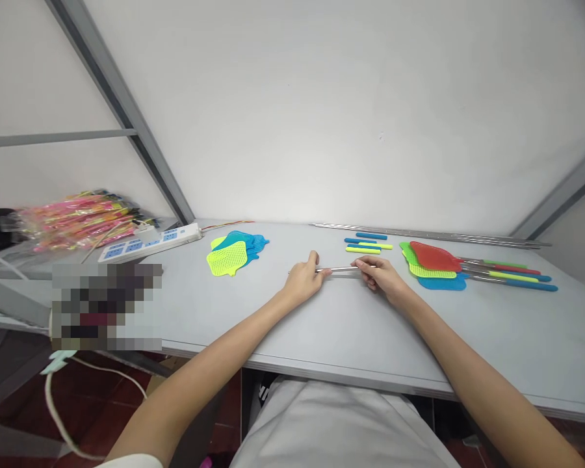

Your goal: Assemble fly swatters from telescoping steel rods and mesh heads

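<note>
A thin silver metal rod (341, 269) lies level between my two hands, just above the table. My left hand (301, 281) is closed around its left end, with the index finger raised. The fingertips of my right hand (379, 273) pinch the rod's other end. Left of my hands is a pile of loose fly swatter heads, a yellow head (228, 259) over blue ones. Several blue and yellow handle grips (368, 240) lie beyond my right hand. To its right are fly swatters (431, 260) with red, green, yellow and blue heads, fitted with rods and coloured handles.
A bundle of long metal rods (429, 235) runs along the wall at the table's back. On the left are a white power strip (151, 242) and plastic-wrapped colourful goods (82, 218). A pixelated patch hides something at the left edge. Grey frame posts (127, 117) stand at both sides.
</note>
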Tool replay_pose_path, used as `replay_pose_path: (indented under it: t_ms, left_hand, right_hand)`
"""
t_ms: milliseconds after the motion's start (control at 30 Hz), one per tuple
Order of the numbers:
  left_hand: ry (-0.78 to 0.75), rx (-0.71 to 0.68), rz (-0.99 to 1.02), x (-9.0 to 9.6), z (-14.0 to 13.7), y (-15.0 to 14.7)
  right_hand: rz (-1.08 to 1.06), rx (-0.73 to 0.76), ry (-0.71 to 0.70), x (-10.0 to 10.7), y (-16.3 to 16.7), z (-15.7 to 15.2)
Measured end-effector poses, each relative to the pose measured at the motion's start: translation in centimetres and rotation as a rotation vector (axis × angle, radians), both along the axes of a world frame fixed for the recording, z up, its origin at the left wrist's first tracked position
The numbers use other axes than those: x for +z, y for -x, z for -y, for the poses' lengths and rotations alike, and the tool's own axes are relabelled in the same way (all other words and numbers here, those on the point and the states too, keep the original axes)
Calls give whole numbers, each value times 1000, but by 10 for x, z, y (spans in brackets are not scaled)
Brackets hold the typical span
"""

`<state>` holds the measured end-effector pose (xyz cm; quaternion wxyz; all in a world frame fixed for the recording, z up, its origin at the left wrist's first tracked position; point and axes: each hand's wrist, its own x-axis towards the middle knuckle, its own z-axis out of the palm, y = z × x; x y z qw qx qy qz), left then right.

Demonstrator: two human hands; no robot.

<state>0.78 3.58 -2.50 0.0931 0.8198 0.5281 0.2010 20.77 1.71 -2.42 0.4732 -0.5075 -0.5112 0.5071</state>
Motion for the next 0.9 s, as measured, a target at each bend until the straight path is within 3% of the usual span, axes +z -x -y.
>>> replay_pose_path:
  t_ms: [300,600,900]
  left_hand:
    - [-65,-102,31,-6,-3,-2]
    - [-87,-160,43,2,-14,5]
    - [-6,-221,120,10,-25,18]
  right_hand:
    - [-21,-12,8,-1,1,-2]
    - [-94,-77,37,1,2,-2]
    - [-254,-228,37,2,-15,-9]
